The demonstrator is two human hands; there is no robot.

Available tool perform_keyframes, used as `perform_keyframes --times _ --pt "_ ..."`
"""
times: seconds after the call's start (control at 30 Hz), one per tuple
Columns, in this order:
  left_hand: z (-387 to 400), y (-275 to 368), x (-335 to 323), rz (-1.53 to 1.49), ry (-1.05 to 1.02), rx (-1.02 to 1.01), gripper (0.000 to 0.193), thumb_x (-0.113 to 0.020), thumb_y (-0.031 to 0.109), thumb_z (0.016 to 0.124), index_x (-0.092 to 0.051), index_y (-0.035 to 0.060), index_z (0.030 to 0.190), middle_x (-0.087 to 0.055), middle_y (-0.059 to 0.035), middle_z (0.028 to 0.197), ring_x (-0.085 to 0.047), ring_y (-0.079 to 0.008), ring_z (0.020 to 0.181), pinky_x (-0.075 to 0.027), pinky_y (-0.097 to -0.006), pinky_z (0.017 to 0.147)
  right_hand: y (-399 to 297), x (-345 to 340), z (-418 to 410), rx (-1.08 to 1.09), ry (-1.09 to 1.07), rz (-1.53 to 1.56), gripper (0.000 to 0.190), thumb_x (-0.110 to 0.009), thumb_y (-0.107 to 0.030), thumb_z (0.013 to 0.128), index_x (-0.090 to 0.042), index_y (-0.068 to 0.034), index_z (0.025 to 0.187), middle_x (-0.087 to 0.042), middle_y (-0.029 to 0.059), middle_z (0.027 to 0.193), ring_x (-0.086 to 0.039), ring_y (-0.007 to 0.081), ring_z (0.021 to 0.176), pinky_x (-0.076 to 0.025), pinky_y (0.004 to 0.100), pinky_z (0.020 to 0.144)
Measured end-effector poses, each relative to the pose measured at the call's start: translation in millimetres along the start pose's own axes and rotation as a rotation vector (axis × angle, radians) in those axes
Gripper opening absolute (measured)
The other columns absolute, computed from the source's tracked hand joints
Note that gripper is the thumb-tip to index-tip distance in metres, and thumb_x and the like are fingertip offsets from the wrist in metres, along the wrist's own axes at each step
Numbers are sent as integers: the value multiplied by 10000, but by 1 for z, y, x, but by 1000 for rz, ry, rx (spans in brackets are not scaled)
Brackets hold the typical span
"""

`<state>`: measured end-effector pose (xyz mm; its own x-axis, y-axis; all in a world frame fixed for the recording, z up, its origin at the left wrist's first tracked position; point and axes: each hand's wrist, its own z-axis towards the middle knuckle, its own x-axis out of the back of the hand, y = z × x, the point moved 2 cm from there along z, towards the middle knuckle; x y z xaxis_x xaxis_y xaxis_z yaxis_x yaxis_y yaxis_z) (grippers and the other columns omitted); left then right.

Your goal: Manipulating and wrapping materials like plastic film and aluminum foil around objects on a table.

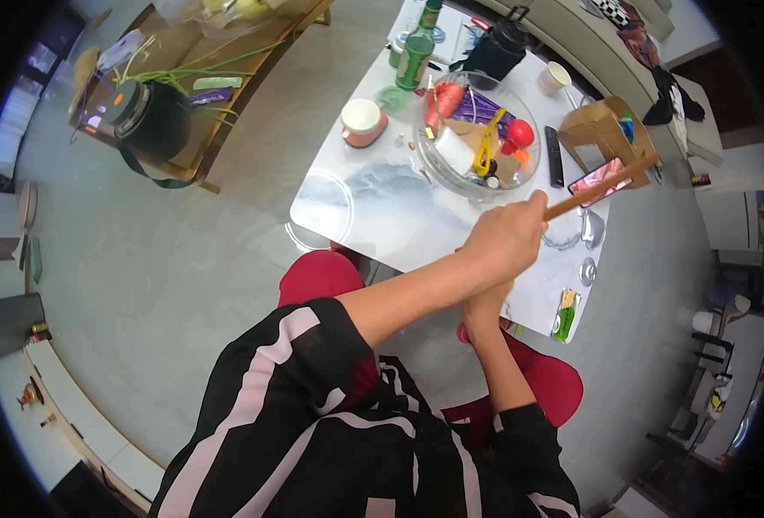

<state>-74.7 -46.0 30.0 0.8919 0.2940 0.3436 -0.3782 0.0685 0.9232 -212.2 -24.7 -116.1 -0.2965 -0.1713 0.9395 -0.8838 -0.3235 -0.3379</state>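
Observation:
My left hand is shut around a brown stick, which looks wooden. The stick slants up to the right, over a phone with a lit pink screen and towards a brown paper bag. My left forearm reaches across my body. Below and behind the left hand is my right hand, mostly hidden, so its fingers and anything in them cannot be made out. Beyond both hands stands a clear round bowl on the white marbled table. Yellow-handled scissors, red twine and a red ball-shaped item lie in it.
A green glass bottle, a pink-and-white jar, a dark flask and a paper cup surround the bowl. A black remote and the paper bag are at right. A green-wrapped snack lies by the near-right corner.

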Motion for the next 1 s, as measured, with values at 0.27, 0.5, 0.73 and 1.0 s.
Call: perform_keyframes --times 0.27,0.5,0.73,1.0 --pt "-1 8 18 11 -55 -40 195 -548 118 900 -402 1 954 -607 -230 716 -610 -445 699 -467 -524 621 -113 -23 40 487 127 -149 535 -591 -75 741 -541 -49 1272 -499 144 1267 -469 353 1088 -374 477 935" --pt "2 6 18 21 -16 -113 179 -556 79 885 -404 -5 930 -589 -229 678 -598 -437 647 -464 -514 585 -184 -41 51 726 119 24 509 -589 -80 745 -555 -61 1252 -518 141 1240 -464 346 1101 -375 457 927" --pt "4 8 19 19 24 -133 182 -564 79 879 -403 0 909 -581 -221 661 -595 -430 637 -459 -509 575 -193 1 78 598 -33 252 348 -565 -124 865 -557 -77 1210 -564 126 1153 -565 309 983 -438 460 833" --pt "7 11 22 104 16 -243 190 -574 87 871 -400 14 891 -549 -154 725 -602 -364 667 -461 -456 548 -165 -21 111 547 170 108 183 -538 -12 824 -595 -20 998 -556 133 991 -585 318 915 -498 427 733"
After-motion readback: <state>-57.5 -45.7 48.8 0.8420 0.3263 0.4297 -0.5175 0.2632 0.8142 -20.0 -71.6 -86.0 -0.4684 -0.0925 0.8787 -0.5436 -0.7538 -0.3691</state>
